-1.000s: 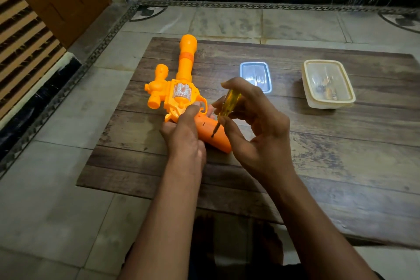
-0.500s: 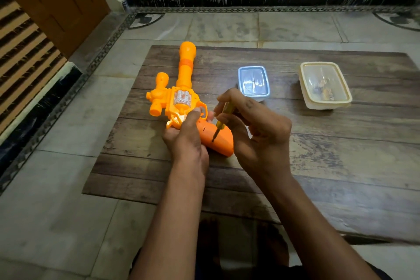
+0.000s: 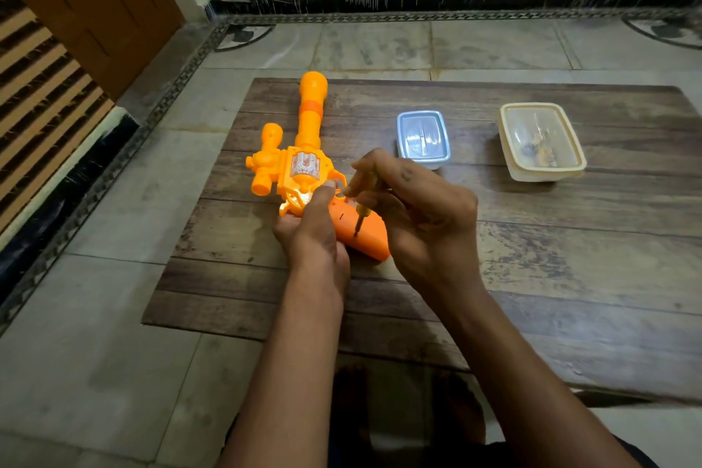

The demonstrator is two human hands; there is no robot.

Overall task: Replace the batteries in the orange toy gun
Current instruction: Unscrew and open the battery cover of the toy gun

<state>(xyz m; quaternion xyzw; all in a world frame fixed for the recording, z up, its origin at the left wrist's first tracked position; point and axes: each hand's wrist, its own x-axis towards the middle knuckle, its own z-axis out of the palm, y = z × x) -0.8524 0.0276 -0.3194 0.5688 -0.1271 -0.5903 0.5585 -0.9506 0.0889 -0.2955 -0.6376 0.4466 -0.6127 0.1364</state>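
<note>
- The wooden board [image 3: 569, 270] is laid on the tiled floor [image 3: 76, 315], and both forearms are stretched over its near edge from six o'clock.
- The left hand [image 3: 315, 236] is curled round the orange toy gun [image 3: 300, 171] where grip meets body, with the thumb pressed on top near the trigger guard.
- The gun is laid flat on the left part of the board, its grip pointed toward five o'clock and its barrel toward twelve o'clock.
- The right hand [image 3: 421, 217], at three o'clock of the left, is closed round a small screwdriver [image 3: 361, 213]; the yellow handle is pinched between thumb and fingertips, the other fingers curled.
- The screwdriver tip is set against the grip's upper face; whether it sits in a screw cannot be told.
- A blue-lidded container [image 3: 423, 139] is seen beyond the right hand, at one o'clock.
- A cream container [image 3: 543, 142] with small items inside is placed further toward two o'clock, well apart from the gun.
</note>
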